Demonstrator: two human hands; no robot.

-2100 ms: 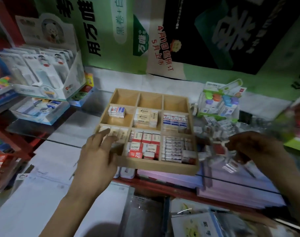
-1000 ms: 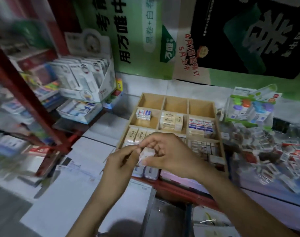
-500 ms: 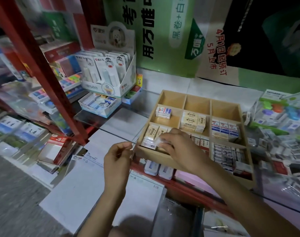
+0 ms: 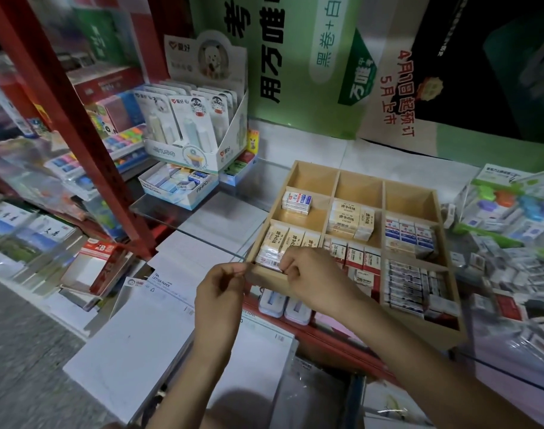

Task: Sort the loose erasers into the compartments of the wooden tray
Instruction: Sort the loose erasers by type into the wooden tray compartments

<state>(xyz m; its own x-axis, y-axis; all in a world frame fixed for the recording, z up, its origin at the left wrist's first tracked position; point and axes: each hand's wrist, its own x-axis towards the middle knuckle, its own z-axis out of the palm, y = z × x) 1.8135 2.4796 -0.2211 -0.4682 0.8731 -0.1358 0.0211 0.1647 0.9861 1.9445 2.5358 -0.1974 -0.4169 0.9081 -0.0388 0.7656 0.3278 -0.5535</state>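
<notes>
- Green, glossy poster (image 4: 295, 57) with large printed characters hangs flat across the back wall.
- Red metal upright (image 4: 63, 103), square-edged, slants across the left of the view.
- White paper pad (image 4: 146, 345), matt and rectangular, lies flat under the forearms.
- Clear glass worktop (image 4: 208, 212) with a sharp straight edge carries the wooden tray (image 4: 410, 202). The tray is pale, smooth wood, with thin dividers making three rows of three box-shaped compartments. The back row shows bare wood.
- Loose erasers (image 4: 512, 274), small blocks in shiny wrap, lie in a jumbled heap just right of the tray.
- White cardboard display box (image 4: 196, 119), stepped in shape and holding upright carded packs, stands well to the left of the tray.
- Right hand (image 4: 314, 280) reaches over the tray's near rim. Its fingers are bent, with the tips down on the near end of the front-left compartment. I cannot tell whether they grip an eraser.
- Left hand (image 4: 221, 292) is just beside the tray's front-left corner. Thumb and forefinger tips are pressed together and the other fingers are curled. I cannot tell if anything thin lies between them.
- Cream erasers (image 4: 283, 239) in paper sleeves lie side by side in the front-left compartment.
- Red-and-white erasers (image 4: 357, 258) fill the front-middle compartment.
- White-and-blue erasers (image 4: 297, 201) are stacked in the middle-left compartment.
</notes>
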